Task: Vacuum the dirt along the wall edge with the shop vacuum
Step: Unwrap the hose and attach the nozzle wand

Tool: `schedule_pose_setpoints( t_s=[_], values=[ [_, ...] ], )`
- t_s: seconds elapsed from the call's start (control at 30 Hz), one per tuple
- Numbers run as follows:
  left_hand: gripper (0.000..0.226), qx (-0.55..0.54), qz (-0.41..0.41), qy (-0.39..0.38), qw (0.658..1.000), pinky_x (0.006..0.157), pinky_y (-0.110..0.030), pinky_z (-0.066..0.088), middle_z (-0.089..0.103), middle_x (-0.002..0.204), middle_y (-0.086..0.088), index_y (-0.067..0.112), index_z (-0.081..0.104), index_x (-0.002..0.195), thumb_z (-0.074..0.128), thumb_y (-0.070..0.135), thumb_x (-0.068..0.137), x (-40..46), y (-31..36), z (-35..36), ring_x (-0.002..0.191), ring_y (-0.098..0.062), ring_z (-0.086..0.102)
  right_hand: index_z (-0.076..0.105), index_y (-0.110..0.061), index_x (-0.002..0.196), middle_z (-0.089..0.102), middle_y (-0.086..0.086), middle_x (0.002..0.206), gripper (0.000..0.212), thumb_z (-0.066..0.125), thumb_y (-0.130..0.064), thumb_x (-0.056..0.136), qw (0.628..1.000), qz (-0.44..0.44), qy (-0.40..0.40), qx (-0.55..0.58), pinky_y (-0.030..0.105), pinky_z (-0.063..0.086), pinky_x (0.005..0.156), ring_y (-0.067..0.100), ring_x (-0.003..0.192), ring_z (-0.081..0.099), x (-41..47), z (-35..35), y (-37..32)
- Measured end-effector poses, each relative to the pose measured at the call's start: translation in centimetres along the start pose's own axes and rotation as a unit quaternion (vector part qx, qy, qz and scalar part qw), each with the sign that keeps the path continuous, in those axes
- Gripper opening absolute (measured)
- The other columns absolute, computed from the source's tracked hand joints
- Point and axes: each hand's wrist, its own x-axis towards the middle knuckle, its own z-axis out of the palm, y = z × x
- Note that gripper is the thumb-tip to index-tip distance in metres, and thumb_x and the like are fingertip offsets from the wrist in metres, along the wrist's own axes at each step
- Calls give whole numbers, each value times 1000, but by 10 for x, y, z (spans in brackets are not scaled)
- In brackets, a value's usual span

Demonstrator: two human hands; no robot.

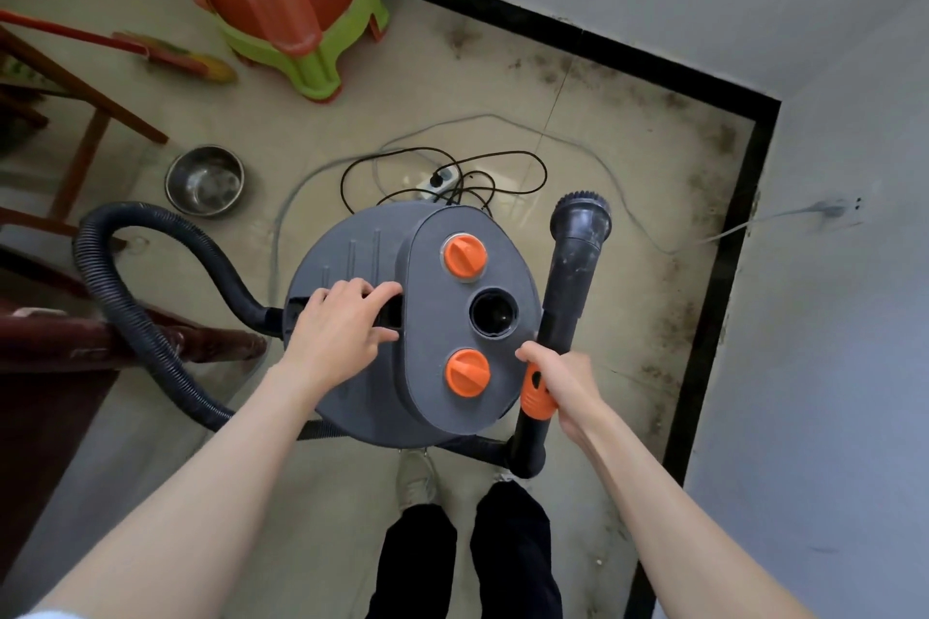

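On vacuum lid: left hand fingers in handle slot | right hand grips wand

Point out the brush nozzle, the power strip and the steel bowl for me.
brush nozzle (pixel 582 216), head view, on its flared black collar.
power strip (pixel 442 178), head view, on its white body beside the plug.
steel bowl (pixel 205 180), head view, on its inner bottom.
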Motion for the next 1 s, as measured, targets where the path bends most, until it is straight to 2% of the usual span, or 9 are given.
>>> schedule_pose_setpoints(
  t_s=[0.07, 0.17, 0.27, 0.4, 0.57, 0.67, 0.8, 0.9, 1.0],
  values=[
    [50, 0, -13, -7, 1000, 85, -38, 39, 57, 112, -7, 24, 45, 134, 61, 36, 88, -4, -10, -4, 104, -29, 52, 42, -13, 55, 38, 1, 46, 34, 63, -4, 79, 1000, -2, -9, -6, 24, 29, 47, 15, 45, 36, 0, 9, -1],
    [50, 7, -28, -18, 999, 85, -36, 38, 57, 113, -7, 25, 45, 134, 61, 36, 88, -9, -25, -7, 103, -29, 52, 51, -8, 68, 43, 3, 53, 17, 63, -5, 78, 999, -12, -27, -30, 26, 32, 51, 16, 50, 39, -2, 22, -1],
    [48, -40, -49, -21, 998, 92, -35, 37, 58, 115, -7, 24, 48, 132, 64, 30, 87, -11, -32, -8, 106, -28, 51, 58, -8, 80, 49, 5, 62, 7, 64, -6, 78, 998, -23, -30, -50, 27, 34, 54, 17, 56, 43, -4, 28, -1],
    [48, -92, -89, -28, 991, 106, -40, 33, 56, 123, -6, 23, 50, 131, 66, 25, 86, -12, -31, -10, 115, -27, 47, 59, -7, 77, 54, 11, 69, 4, 61, -4, 75, 997, -40, -28, -61, 29, 36, 62, 20, 67, 50, -7, 21, -3],
    [51, -181, -119, 4, 976, 107, -34, 28, 46, 136, -11, 12, 42, 139, 54, 9, 90, -18, -8, -8, 128, -27, 38, 54, -6, 61, 60, 12, 60, 19, 60, -3, 79, 996, -52, 23, -70, 26, 39, 54, 25, 62, 55, -18, -18, -10],
    [47, -215, -112, 53, 969, 106, -35, 30, 45, 135, -14, 6, 43, 137, 51, 5, 90, -24, 25, -9, 128, -28, 38, 50, -7, 62, 57, 13, 57, 20, 60, -2, 79, 993, -61, 55, -83, 27, 43, 54, 26, 56, 61, -27, -55, -15],
    [36, -227, -47, 86, 969, 97, -29, 35, 52, 123, -9, 8, 53, 125, 52, 4, 90, -33, 79, -6, 117, -24, 44, 52, -4, 71, 58, 17, 61, 11, 59, -6, 79, 993, -44, 65, -91, 26, 42, 52, 24, 50, 61, -35, -98, -25],
    [29, -265, -5, 27, 964, 95, -27, 39, 58, 114, -4, 11, 59, 119, 52, 9, 91, -39, 131, -1, 110, -19, 50, 54, 0, 86, 58, 17, 62, 14, 62, -11, 83, 998, -32, 40, -36, 25, 45, 50, 23, 47, 58, -43, -133, -41],
    [33, -338, 2, -128, 932, 98, -30, 43, 63, 116, 0, 18, 57, 123, 58, 24, 91, -49, 188, 5, 105, -11, 57, 48, -7, 84, 52, 13, 59, 23, 67, -20, 86, 997, -10, -2, 70, 23, 47, 43, 21, 40, 58, -54, -165, -59]
  ],
)
